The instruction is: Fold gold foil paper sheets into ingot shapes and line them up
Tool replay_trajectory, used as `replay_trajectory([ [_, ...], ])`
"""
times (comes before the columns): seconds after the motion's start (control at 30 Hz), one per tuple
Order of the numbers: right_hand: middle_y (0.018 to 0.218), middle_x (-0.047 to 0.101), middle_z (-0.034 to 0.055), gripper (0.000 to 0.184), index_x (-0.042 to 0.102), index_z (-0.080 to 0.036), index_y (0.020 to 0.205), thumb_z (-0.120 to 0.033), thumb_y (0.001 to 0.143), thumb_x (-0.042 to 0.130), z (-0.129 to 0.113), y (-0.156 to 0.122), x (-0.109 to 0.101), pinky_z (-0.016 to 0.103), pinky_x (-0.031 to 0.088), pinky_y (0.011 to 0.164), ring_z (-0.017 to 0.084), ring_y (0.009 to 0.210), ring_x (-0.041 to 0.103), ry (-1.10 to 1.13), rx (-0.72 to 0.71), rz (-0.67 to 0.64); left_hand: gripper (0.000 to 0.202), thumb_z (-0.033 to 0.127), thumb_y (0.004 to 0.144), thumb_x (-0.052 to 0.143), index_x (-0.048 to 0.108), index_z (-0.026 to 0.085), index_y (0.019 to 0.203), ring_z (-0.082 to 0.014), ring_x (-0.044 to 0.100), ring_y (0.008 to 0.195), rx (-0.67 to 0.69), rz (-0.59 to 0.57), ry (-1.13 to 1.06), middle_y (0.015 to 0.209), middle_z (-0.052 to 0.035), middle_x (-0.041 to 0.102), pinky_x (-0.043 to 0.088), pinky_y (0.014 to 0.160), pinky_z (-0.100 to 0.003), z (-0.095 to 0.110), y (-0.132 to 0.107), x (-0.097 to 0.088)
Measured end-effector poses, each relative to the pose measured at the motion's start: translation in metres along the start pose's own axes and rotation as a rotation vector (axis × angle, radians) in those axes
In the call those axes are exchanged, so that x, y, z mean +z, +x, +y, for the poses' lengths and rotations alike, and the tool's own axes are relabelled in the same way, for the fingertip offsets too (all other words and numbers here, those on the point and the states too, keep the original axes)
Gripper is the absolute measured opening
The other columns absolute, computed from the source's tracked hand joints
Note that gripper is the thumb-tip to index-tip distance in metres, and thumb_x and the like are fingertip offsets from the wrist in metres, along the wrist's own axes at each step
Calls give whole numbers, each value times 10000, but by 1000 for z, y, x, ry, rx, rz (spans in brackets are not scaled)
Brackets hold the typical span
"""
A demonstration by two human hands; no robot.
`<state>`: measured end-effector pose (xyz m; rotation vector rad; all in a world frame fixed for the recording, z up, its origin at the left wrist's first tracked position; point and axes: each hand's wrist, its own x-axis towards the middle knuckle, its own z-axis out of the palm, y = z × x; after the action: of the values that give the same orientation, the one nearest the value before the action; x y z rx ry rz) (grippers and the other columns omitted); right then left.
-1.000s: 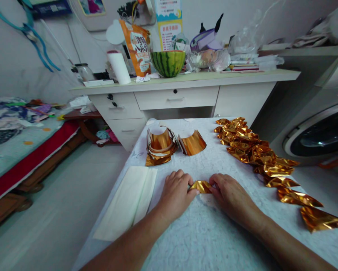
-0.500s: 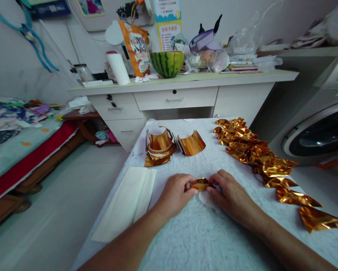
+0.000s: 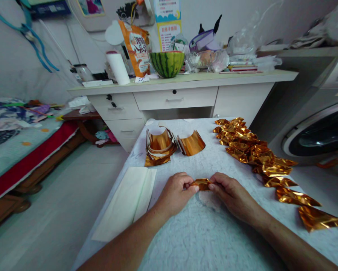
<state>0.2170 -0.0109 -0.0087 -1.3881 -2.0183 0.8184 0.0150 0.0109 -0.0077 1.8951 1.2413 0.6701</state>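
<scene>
A small folded piece of gold foil paper (image 3: 202,184) is stretched between my two hands, just above the cloth-covered table. My left hand (image 3: 179,191) pinches its left end with thumb and fingers. At the other end, my right hand (image 3: 228,191) grips it the same way. Beyond my hands stands a curled stack of gold foil sheets (image 3: 159,145), with a smaller curved stack (image 3: 193,144) to its right. Along the table's right side lies a row of folded gold foil pieces (image 3: 261,154). Pale paper sheets (image 3: 126,201) lie flat by my left forearm.
Behind the table stands a white desk (image 3: 176,98) bearing a halved watermelon (image 3: 167,64), an orange snack bag (image 3: 136,49) and a white roll (image 3: 118,67). A washing machine (image 3: 321,109) is at the right. To the left is a bed (image 3: 30,150).
My fingers have shifted slightly on the foil piece, and it now looks flatter and more drawn out between them. The stacks and the row have stayed in place.
</scene>
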Motion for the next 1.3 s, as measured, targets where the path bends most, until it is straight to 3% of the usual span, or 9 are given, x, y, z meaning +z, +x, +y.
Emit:
replay_trajectory([
  [0.4,787,606,33,219,561,-198,783,-256,956,440,-2,0,0,305,407,686,184,766,561,-73,-36,-22,265,268,783,598,503,162,560,-111,444,608,-53,18,5,609,39,454,284,564,-237,-1,-1,0],
  [0.73,764,608,22,249,562,-202,766,-249,965,419,-2,0,-2,288,401,672,174,741,563,-71,-19,-37,164,260,818,545,636,150,738,-109,466,617,-77,-123,-144,636,40,523,309,559,-217,-5,1,-9],
  [0.87,787,623,28,235,567,-203,778,-245,956,419,-3,0,-1,295,402,690,182,761,572,-94,-6,-50,154,274,804,571,620,149,729,-109,476,585,-123,-101,-164,620,37,536,305,531,-211,-9,2,-7],
  [0.97,758,616,8,93,538,-206,897,-220,929,452,-4,0,2,283,396,643,174,710,572,-64,71,-32,72,227,791,579,615,171,818,-109,479,566,-129,-43,-77,607,52,528,305,536,-212,-9,1,-3],
  [1.03,722,600,-11,63,492,-205,969,-203,910,470,-4,0,4,273,382,604,168,660,560,-58,132,0,125,178,781,577,597,193,903,-115,490,573,-120,-3,13,603,63,524,307,555,-216,-7,1,0],
  [1.2,749,597,19,78,512,-204,827,-154,878,482,-3,3,13,293,370,651,188,717,550,-249,88,35,169,122,794,544,580,222,925,-146,534,629,-65,-10,262,619,49,550,318,602,-246,1,-1,1],
  [1.3,761,592,30,107,548,-193,834,-130,883,476,-2,4,17,303,372,689,193,740,541,-332,44,56,147,144,819,546,579,228,935,-175,568,699,-38,-10,383,663,29,585,340,657,-273,3,-2,2],
])
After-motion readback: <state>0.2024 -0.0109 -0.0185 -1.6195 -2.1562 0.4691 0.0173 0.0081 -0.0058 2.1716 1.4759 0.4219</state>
